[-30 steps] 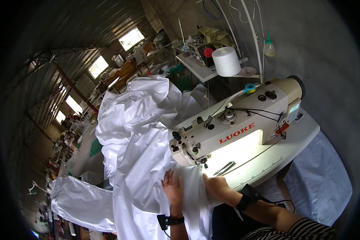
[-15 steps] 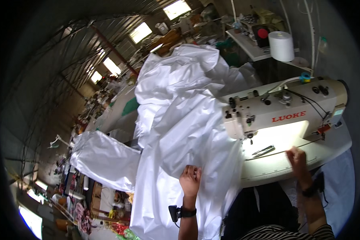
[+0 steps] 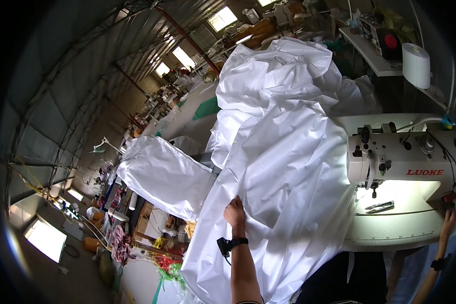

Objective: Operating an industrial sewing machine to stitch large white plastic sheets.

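Note:
A large heap of shiny white sheeting (image 3: 283, 147) spreads over the work surface and hangs down at the front. My left hand (image 3: 234, 213) is closed on a fold of it near the middle. To the right stands a white sewing machine (image 3: 400, 157) with its lamp lit; the sheeting lies against its needle end. A pair of thread snips (image 3: 380, 206) rests on the machine bed under the arm. My right hand (image 3: 448, 220) is raised at the machine's right end, next to a small red-brown part (image 3: 450, 196). Its fingers are too small and dim to read.
A cone of white thread (image 3: 416, 66) stands above the machine, near a side table (image 3: 372, 53) with a black and red object. A white stuffed-looking piece (image 3: 162, 175) juts out left. Clutter and coloured scraps (image 3: 172, 271) lie on the lower left. Windows light the far wall.
The view has swung left, so everything sits further right. My left hand has closed on the sheeting. My right hand has gone from over the machine bed to the machine's right end.

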### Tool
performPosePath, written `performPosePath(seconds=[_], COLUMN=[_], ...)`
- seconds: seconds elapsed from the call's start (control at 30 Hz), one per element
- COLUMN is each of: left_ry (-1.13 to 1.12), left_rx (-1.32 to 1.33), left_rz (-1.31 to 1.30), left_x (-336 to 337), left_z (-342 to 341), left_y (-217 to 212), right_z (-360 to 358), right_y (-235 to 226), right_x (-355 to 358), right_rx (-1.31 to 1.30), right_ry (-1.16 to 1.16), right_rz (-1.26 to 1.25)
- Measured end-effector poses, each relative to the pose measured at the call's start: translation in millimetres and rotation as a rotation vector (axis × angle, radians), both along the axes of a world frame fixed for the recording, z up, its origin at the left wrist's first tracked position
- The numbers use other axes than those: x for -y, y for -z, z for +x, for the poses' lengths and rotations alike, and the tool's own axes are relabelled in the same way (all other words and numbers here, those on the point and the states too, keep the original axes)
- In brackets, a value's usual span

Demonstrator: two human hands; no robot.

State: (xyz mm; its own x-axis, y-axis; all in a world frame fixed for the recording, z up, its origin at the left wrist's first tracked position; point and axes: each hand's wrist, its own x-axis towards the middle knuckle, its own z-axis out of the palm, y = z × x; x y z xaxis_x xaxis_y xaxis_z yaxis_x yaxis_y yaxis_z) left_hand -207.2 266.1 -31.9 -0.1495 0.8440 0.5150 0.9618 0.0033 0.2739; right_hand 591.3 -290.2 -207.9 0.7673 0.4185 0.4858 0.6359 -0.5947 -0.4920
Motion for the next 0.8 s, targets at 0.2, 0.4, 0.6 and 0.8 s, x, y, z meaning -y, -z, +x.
performPosePath(seconds=[0.2, 0.4, 0.6, 0.8], left_ry=[-0.018, 0.109, 0.168, 0.060], left_rx=[-0.027, 0.058, 0.107, 0.053], left_rz=[-0.001, 0.124, 0.006, 0.008], left_x=[-5.2, -20.5, -15.0, 15.1], left_z=[0.2, -28.0, -15.0, -59.8], left_y=[3.8, 23.0, 16.0, -0.9], right_z=[-15.9, -99.7, -137.1, -152.0], right_y=[-27.2, -96.3, -146.2, -153.5], right_x=[-8.3, -77.6, -78.3, -129.9], right_rx=[-0.189, -0.009, -0.017, -0.010], right_ry=[0.066, 0.093, 0.154, 0.045], right_rz=[-0.161, 0.110, 0.127, 0.103])
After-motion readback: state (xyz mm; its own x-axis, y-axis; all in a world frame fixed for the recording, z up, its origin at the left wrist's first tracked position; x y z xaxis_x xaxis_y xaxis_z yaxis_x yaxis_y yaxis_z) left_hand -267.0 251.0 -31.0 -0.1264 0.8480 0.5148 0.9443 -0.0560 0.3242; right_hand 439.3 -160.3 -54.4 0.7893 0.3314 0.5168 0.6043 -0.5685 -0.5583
